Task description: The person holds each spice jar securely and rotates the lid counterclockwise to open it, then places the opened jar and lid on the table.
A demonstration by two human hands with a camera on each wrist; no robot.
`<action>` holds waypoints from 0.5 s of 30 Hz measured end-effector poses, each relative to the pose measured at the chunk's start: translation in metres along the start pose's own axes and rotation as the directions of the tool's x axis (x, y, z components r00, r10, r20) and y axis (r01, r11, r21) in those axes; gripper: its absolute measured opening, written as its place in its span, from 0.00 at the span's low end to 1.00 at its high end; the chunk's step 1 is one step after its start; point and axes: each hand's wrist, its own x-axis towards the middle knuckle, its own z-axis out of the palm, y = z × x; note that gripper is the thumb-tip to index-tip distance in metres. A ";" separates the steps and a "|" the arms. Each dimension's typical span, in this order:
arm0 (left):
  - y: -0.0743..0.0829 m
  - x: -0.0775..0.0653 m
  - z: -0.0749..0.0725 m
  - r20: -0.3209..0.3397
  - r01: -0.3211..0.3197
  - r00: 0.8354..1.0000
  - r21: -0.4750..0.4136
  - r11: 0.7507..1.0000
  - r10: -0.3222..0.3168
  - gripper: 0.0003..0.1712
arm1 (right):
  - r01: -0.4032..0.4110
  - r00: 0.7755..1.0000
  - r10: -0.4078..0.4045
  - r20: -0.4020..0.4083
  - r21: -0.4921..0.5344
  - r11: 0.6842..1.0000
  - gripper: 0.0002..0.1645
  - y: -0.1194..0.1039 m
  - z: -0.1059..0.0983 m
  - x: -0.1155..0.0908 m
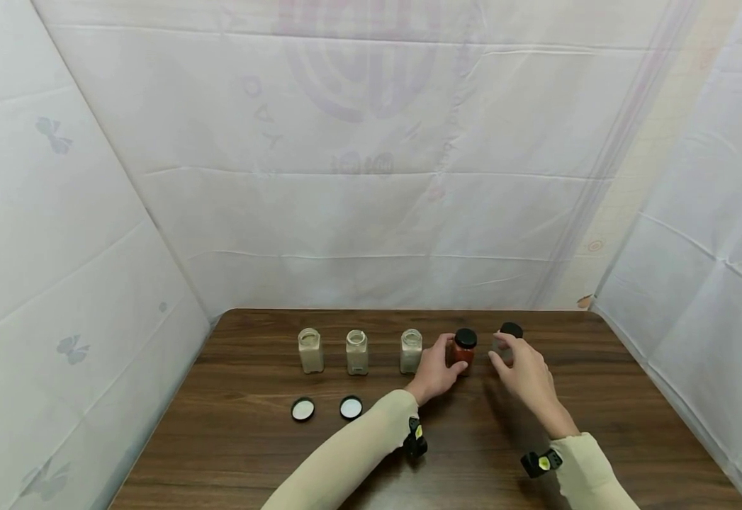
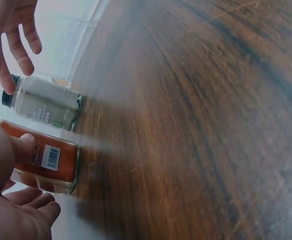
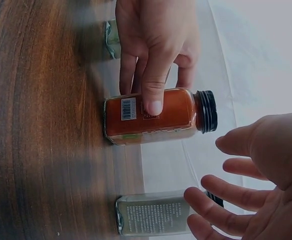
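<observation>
My left hand (image 1: 436,370) grips a spice jar of red powder (image 3: 171,111), thumb on its front face and fingers behind. The jar stands upright on the table with its black lid (image 1: 465,338) on. My right hand (image 1: 526,373) is held to the right of it, fingers loosely spread and nothing between them. Just behind those fingers stands a jar of greyish powder (image 2: 48,104), also with a black lid (image 1: 512,329). In the right wrist view the right fingers overlap this jar's upper part; whether they touch it I cannot tell.
Three lidless jars of pale powder, left (image 1: 310,352), middle (image 1: 357,353) and right (image 1: 411,352), stand in a row left of my left hand. Two black-rimmed lids, one (image 1: 303,409) and another (image 1: 351,407), lie in front on the wooden table (image 1: 237,439). White sheeting (image 1: 358,212) surrounds the table.
</observation>
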 end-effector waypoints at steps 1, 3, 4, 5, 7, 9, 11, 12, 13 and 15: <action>0.000 0.000 0.000 -0.002 0.002 1.000 0.004 1.000 -0.002 0.30 | 0.001 1.000 -0.001 0.001 0.000 1.000 0.27 0.000 0.000 0.000; -0.001 0.001 0.001 -0.005 0.001 1.000 0.009 1.000 -0.001 0.29 | 0.004 1.000 -0.004 -0.001 0.002 1.000 0.26 0.000 0.000 0.000; -0.001 0.001 0.001 -0.008 0.000 1.000 0.010 1.000 0.000 0.28 | 0.007 1.000 -0.007 -0.004 0.003 1.000 0.26 0.000 0.000 0.000; -0.002 0.001 0.001 -0.010 0.000 1.000 0.008 1.000 0.000 0.28 | 0.009 1.000 -0.009 -0.005 0.004 1.000 0.26 0.000 0.000 0.000; -0.002 0.001 0.002 -0.013 0.008 1.000 0.005 1.000 -0.008 0.28 | 0.013 1.000 -0.013 -0.007 0.005 1.000 0.26 0.000 0.000 0.000; -0.001 0.001 0.002 -0.018 0.004 1.000 0.003 1.000 -0.004 0.28 | 0.014 1.000 -0.014 -0.008 0.004 1.000 0.26 0.000 -0.001 0.000; -0.001 0.001 0.002 -0.018 0.005 1.000 0.003 1.000 -0.004 0.28 | 0.012 1.000 -0.012 -0.004 0.003 1.000 0.26 -0.001 -0.001 0.000; -0.001 0.001 0.002 -0.017 0.005 1.000 0.006 1.000 -0.005 0.28 | 0.011 1.000 -0.011 -0.001 0.003 1.000 0.27 -0.001 -0.001 0.001; -0.002 0.001 0.003 -0.018 0.004 1.000 0.010 1.000 -0.003 0.28 | 0.010 1.000 -0.010 0.000 0.003 1.000 0.27 -0.002 -0.001 0.001; -0.003 0.001 0.003 -0.025 -0.015 1.000 0.023 1.000 0.015 0.28 | 0.010 1.000 -0.010 0.000 0.002 1.000 0.27 -0.003 -0.001 0.002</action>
